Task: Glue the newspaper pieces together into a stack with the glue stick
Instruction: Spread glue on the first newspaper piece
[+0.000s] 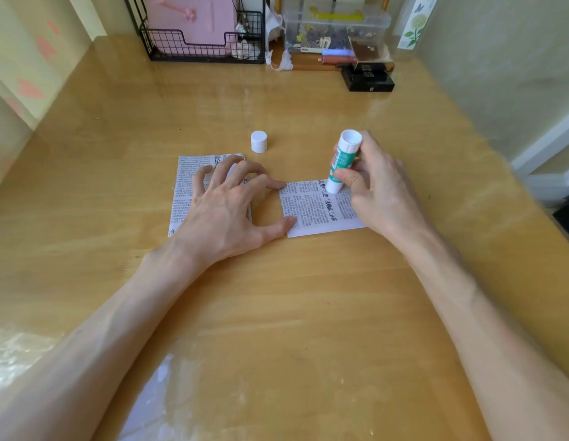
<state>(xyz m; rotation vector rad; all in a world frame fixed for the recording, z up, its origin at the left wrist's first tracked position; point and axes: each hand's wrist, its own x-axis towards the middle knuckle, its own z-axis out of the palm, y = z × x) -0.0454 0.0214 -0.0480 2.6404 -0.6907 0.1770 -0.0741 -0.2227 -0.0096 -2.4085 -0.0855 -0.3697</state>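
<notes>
**A:** The fingers point(348, 178) of your right hand point(375, 186) are curled tight round the glue stick point(342, 160), with the thumb on its green label. The stick stands tilted, its lower end down on a newspaper piece point(311, 208), near that piece's far edge.

**B:** Your left hand point(225, 211) is spread, its fingers point(276, 185) apart and gripping nothing. The forefinger tip and thumb tip press the edge of that piece on the side away from the glue stick. Your palm and the other fingers lie over a second newspaper piece point(184, 186), left of the glue stick and apart from the first. You cannot tell whether it is one sheet or several.

**A:** The white cap point(259, 141) stands upright on the desk point(276, 297), left of the glue stick and a little farther from you.

**B:** Your desk is glossy yellow wood, shining under the light. Well beyond the glue stick, along the back, stand a black wire rack point(200, 52) holding something pink, a clear box point(337, 30) of small things and a black box point(369, 82). A pale wall point(499, 58) rises to the right of the glue stick. Crinkled plastic film point(16, 354) lies at the near left corner.
</notes>
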